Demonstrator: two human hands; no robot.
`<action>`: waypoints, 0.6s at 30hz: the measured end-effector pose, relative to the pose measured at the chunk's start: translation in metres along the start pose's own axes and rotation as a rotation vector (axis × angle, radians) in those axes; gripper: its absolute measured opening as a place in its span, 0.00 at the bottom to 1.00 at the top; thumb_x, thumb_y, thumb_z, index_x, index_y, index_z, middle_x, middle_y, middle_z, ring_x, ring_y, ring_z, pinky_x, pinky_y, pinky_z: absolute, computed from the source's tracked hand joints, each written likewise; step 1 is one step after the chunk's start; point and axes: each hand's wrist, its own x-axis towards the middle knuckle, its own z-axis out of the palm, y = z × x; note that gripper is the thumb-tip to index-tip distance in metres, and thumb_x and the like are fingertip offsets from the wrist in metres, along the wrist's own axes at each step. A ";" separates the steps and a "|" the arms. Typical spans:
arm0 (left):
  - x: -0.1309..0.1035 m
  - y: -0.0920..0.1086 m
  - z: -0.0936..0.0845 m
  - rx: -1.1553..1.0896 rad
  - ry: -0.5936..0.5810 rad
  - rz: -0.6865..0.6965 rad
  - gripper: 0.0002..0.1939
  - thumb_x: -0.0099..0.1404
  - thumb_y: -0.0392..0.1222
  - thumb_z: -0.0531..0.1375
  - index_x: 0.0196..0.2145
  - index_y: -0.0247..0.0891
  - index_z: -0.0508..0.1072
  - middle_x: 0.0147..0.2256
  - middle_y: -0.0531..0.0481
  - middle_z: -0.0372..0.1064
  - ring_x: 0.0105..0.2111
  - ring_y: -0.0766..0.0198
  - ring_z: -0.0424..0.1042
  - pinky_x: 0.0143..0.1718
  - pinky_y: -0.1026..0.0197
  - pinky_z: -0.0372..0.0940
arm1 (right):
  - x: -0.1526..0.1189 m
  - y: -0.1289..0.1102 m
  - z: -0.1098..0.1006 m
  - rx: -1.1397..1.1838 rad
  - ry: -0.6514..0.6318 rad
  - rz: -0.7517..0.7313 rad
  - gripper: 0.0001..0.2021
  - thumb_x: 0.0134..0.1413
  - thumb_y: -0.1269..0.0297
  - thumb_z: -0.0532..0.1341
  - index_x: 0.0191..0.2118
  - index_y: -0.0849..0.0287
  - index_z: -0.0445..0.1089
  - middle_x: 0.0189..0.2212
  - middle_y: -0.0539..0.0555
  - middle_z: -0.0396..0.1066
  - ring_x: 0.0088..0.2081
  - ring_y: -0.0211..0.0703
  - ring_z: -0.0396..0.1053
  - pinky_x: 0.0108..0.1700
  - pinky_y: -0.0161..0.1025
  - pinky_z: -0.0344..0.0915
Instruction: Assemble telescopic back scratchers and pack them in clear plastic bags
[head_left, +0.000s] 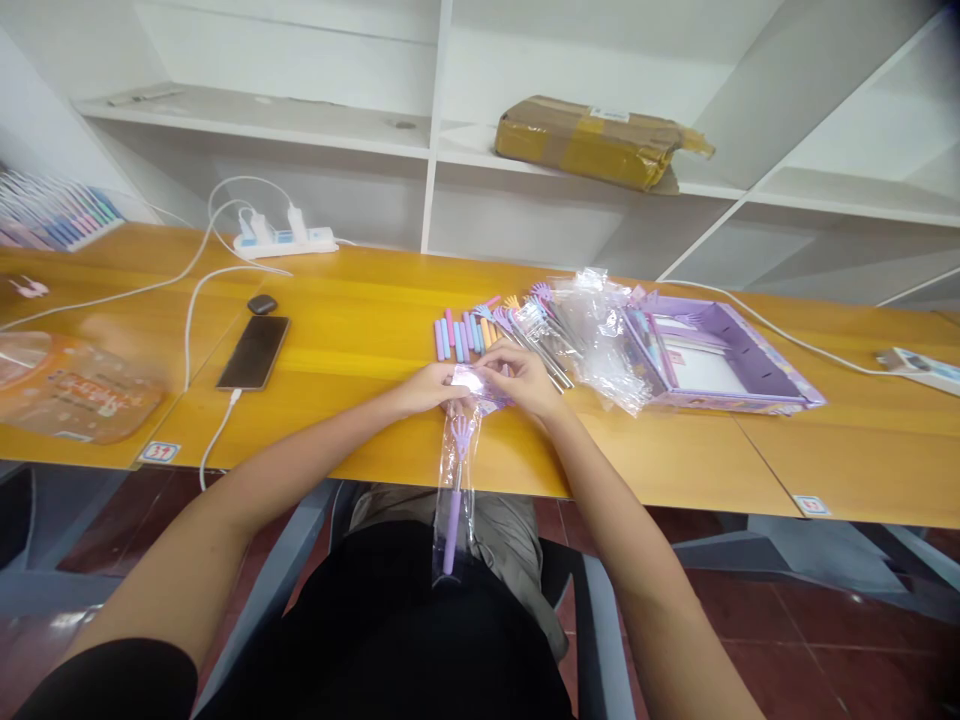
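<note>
My left hand [433, 388] and my right hand [523, 376] pinch the top end of a clear plastic bag [472, 425] at the table's front edge. Inside the bag is a purple back scratcher [454, 510] with a hand-shaped head, a metal rod and a long handle; it hangs down over my lap, handle lowest. A shiny, printed patch shows between my fingers, too glaring to read. Just beyond my hands lie several coloured handle sleeves [452, 338] in a row. Next to them is a pile of back scratchers [541, 335] with metal rods, partly behind my right hand.
Crumpled clear bags [604, 345] lie beside a purple open box [757, 395] on the right. On the left are a phone [253, 352] on a cable, a black earbud case [262, 304], a power strip [300, 240] and an orange bag [90, 390]. A taped parcel [592, 142] sits on the shelf.
</note>
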 end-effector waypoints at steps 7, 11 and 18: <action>0.002 -0.004 0.000 0.008 0.069 -0.008 0.10 0.70 0.40 0.71 0.45 0.32 0.78 0.32 0.45 0.83 0.28 0.62 0.83 0.32 0.63 0.75 | -0.001 0.003 -0.002 -0.093 -0.116 -0.117 0.07 0.68 0.54 0.74 0.41 0.49 0.88 0.40 0.55 0.83 0.46 0.51 0.76 0.57 0.53 0.71; 0.003 -0.007 -0.001 0.004 0.058 -0.005 0.13 0.71 0.43 0.73 0.46 0.32 0.79 0.30 0.48 0.81 0.27 0.62 0.81 0.32 0.62 0.74 | -0.001 0.002 -0.004 -0.132 -0.114 -0.123 0.08 0.66 0.54 0.76 0.46 0.49 0.88 0.38 0.54 0.83 0.47 0.53 0.75 0.58 0.53 0.70; 0.006 -0.009 -0.003 -0.001 0.111 0.018 0.15 0.68 0.43 0.75 0.46 0.32 0.81 0.36 0.48 0.82 0.32 0.64 0.80 0.35 0.63 0.72 | -0.002 0.001 0.004 -0.102 -0.126 -0.047 0.13 0.72 0.55 0.70 0.55 0.53 0.83 0.42 0.55 0.78 0.43 0.47 0.75 0.50 0.46 0.75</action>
